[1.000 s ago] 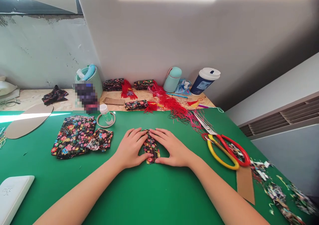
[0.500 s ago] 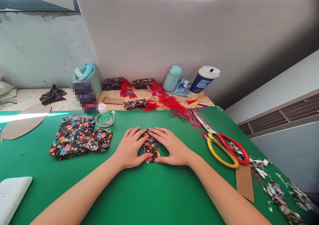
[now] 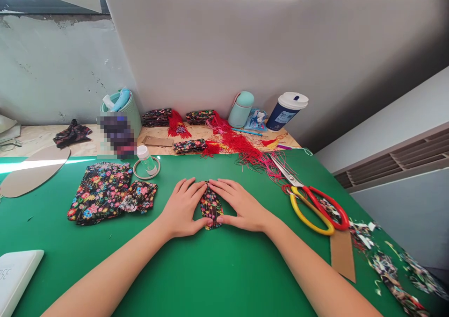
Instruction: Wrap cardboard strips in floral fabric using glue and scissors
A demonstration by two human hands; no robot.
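A small folded piece of black floral fabric (image 3: 211,205) lies flat on the green table top (image 3: 224,270) between my hands. My left hand (image 3: 184,207) rests on its left side, index fingertip at the far end and thumb at the near end, the other fingers spread on the table. From the right, my right hand (image 3: 243,207) mirrors it, fingertips on the far end and thumb touching the near right edge. Both hands are open, pressing rather than gripping. To the left lie a larger folded floral cloth (image 3: 100,190) and a smaller crumpled floral piece (image 3: 142,196).
Large scissors (image 3: 312,209) with red and yellow handles lie at right, by a brown card strip (image 3: 343,256) and fabric scraps (image 3: 389,275). Red tassels (image 3: 242,144), a mint flask (image 3: 241,110) and a paper cup (image 3: 286,112) stand behind. A small clear bottle (image 3: 147,162) sits at left.
My right thumb has shifted slightly left onto the fabric's near edge. The view has drifted a little; otherwise the hands and fabric stay put.
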